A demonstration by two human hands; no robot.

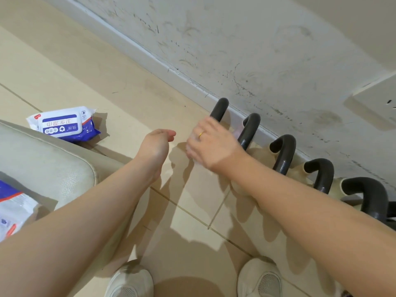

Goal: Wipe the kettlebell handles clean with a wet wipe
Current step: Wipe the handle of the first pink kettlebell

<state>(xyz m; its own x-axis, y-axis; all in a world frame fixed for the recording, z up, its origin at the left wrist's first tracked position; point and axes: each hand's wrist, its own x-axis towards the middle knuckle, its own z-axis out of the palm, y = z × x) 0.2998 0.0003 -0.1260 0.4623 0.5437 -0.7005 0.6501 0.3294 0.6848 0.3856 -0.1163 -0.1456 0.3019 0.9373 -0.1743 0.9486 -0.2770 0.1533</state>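
Several kettlebells stand in a row along the wall, each with a dark curved handle. My right hand (211, 147) rests over the leftmost handle (219, 108), fingers closed on a white wet wipe (198, 166) that peeks out below the palm. The second handle (249, 130) is just right of that hand. More handles (284, 153) follow toward the lower right. My left hand (155, 146) hovers a little to the left, fingers loosely curled, holding nothing.
A blue and white wet-wipe pack (64, 124) lies on the tiled floor at left. A cream cushioned seat (42, 159) fills the left side, with another pack (12, 209) on it. My two white shoes (260, 277) are at the bottom. The scuffed wall (257, 50) runs behind.
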